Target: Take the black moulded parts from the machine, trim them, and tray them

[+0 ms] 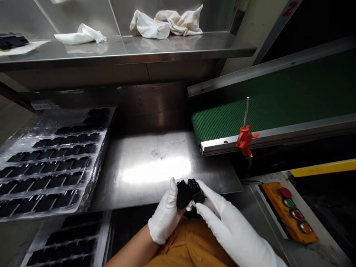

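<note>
Close to my body, at the front edge of the steel table (pixel 144 185), I hold small black moulded parts (pixel 184 194). My left hand (pixel 167 213), in a white glove, is closed around the left one with its thumb upright. My right hand (pixel 215 211), gloved in white too, pinches a black part (pixel 198 195) on the right side between thumb and fingers. Whether these are two pieces or one jointed piece I cannot tell. On the left lies a clear plastic tray (pixel 96 174) with rows of similar black parts (pixel 50 183).
A green conveyor belt (pixel 222 122) with a red air gun (pixel 244 141) on its rail rises at right. An orange button box (pixel 289 211) sits below it. White cloths (pixel 150 26) lie on the steel shelf (pixel 178 46). Another tray (pixel 102 237) is lower left.
</note>
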### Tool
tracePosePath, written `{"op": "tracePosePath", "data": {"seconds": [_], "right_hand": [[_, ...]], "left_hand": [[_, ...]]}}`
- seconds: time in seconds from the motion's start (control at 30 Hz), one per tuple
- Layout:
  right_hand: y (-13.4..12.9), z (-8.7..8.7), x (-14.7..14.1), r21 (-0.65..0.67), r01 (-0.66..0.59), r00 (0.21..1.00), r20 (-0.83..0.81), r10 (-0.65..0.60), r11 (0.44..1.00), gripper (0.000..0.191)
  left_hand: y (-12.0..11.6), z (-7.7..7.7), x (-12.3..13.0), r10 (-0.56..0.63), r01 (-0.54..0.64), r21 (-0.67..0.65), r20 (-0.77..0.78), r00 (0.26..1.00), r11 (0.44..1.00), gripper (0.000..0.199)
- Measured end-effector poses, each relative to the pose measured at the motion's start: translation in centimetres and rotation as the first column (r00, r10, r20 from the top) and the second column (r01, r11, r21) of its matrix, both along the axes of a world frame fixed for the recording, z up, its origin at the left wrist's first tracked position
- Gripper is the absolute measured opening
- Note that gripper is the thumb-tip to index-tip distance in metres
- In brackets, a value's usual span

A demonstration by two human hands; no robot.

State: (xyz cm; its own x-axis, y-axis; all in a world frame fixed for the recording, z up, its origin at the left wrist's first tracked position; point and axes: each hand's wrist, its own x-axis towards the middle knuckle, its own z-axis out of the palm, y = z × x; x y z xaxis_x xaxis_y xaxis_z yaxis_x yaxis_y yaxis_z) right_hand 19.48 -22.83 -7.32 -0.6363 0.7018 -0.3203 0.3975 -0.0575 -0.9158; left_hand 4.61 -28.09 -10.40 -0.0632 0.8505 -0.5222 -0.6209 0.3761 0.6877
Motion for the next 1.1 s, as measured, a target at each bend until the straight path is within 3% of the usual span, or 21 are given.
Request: {"op": "tracePosePath", "data": {"seconds": [0.13, 0.27, 0.47, 0.93, 1.1], "right_hand": [[-0.2, -1.3, 0.4, -0.084, 0.096, 0.995, 0.009, -0.095, 0.992, 0.055], [-1.1, -2.0, 0.0, 0.122, 0.212, 0.972, 0.075, -0.222, 0.970, 0.058], [-2.1, -1.2, -0.3, 0.261, 0.184, 0.977, 0.057, -0.206, 0.948, 0.054], [-2.4, -1.1, 0.3, 0.466, 0.167, 0.985, -0.045, -0.165, 0.869, 0.045], [-2.3, -1.4, 0.1, 0.451, 0.236, 0.970, -0.061, -0.234, 0.861, 0.031]], "left_hand": [[0.0, -0.3, 0.4, 0.011, -0.017, 0.034, 0.178, 0.984, 0.999, 0.065], [0.0, 0.0, 0.8, -0.035, 0.014, 0.060, 0.375, 0.926, 0.998, 0.069], [0.1, 0.9, 1.3, -0.039, 0.059, -0.026, 0.485, 0.873, 0.998, 0.079], [-0.7, 0.8, 0.4, -0.156, 0.111, 0.125, 0.445, 0.882, 0.986, 0.082], [-1.2, 0.4, 0.5, -0.146, 0.117, 0.121, 0.275, 0.950, 0.986, 0.078]]}}
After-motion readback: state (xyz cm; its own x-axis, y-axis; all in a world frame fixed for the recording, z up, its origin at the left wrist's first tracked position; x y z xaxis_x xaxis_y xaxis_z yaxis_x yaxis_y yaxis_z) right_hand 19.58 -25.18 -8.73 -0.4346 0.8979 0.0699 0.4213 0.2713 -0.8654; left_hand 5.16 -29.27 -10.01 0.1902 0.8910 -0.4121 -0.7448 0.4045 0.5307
